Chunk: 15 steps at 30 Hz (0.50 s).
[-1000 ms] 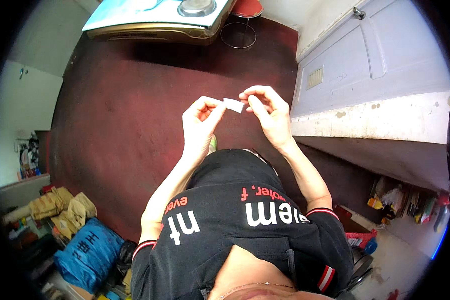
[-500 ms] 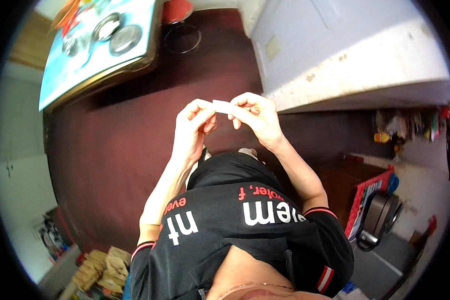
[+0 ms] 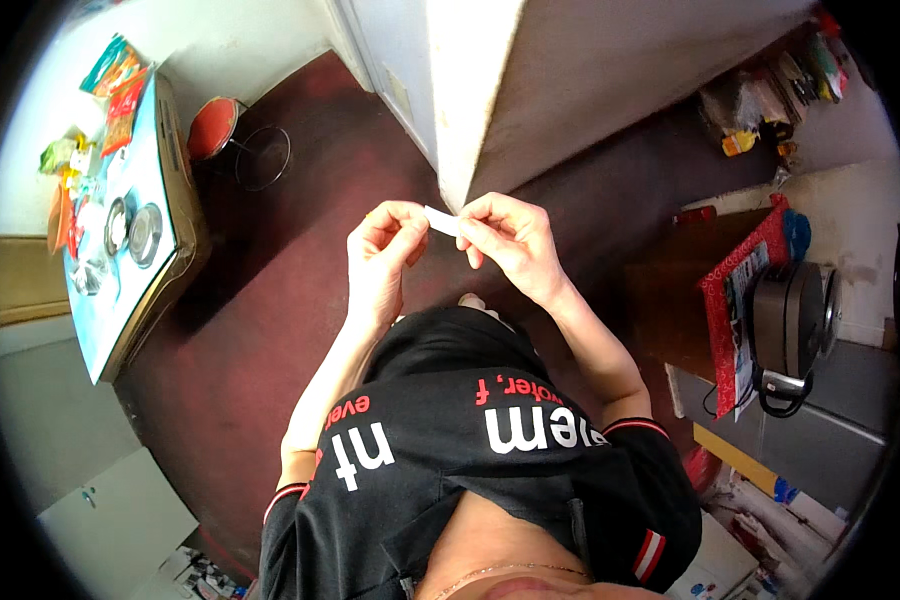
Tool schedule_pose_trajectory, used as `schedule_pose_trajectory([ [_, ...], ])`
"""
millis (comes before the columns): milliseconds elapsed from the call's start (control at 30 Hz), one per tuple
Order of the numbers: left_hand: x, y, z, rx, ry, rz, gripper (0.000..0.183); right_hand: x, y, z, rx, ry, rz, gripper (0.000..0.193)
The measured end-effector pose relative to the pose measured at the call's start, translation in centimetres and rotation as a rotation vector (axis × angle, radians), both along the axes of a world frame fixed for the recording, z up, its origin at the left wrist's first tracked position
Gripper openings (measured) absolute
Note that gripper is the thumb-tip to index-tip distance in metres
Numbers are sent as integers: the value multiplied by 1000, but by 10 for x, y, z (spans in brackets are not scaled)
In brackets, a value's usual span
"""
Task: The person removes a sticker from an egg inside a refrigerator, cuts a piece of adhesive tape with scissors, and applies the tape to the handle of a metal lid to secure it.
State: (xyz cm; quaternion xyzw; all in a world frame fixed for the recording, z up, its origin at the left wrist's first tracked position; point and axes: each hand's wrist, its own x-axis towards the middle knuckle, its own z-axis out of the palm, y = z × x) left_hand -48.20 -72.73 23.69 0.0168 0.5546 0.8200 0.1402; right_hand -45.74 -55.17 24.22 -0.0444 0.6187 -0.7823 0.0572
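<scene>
Now my left hand (image 3: 383, 250) and right hand (image 3: 511, 242) pinch opposite ends of this small white, flat, paper-like strip (image 3: 442, 221) | midair, well off the light-blue-topped bench (image 3: 110, 318)'s right edge | I'd press lightly, evenly

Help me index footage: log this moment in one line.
left hand: pinching white strip; right hand: pinching its other end; around: red stool, blue-topped table
</scene>
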Motion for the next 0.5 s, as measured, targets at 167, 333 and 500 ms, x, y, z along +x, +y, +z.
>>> schedule_pose_trajectory([
  [167,-1,39,4,-58,27,-82,7,12,38,-7,-52,14,-91,6],
  [333,5,59,11,-158,66,-88,6,18,54,-16,-27,31,-130,6],
  [500,2,56,5,-122,17,-163,7,25,54,-7,6,40,-146,8],
])
